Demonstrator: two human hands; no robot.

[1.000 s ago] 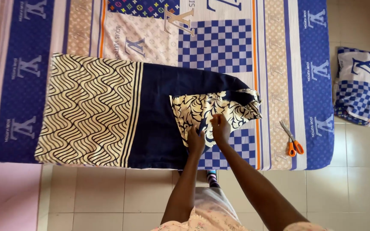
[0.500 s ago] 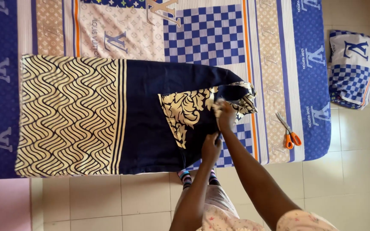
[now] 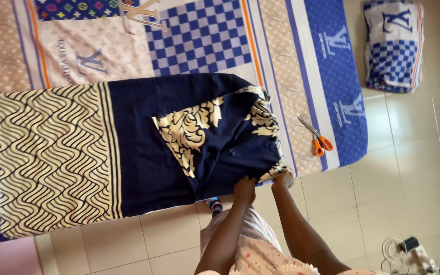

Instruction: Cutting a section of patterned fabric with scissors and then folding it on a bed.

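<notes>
A long navy and cream cloth lies spread over a bed, with a wavy cream pattern at its left end and a leafy cream print on a folded-over flap at the right. My left hand grips the flap's near edge at the bed's front side. My right hand pinches the flap's near right corner, close beside the left hand. The flap lies flat on the navy part.
Orange-handled scissors lie on the bed to the right of the cloth. A matching blue checked pillow rests on the tiled floor at the upper right. Cables and a plug sit at the lower right.
Both hands have drawn the flap's edge from the middle of the bed toward the near side, spreading the flap wider. The view has swung left and tilted.
</notes>
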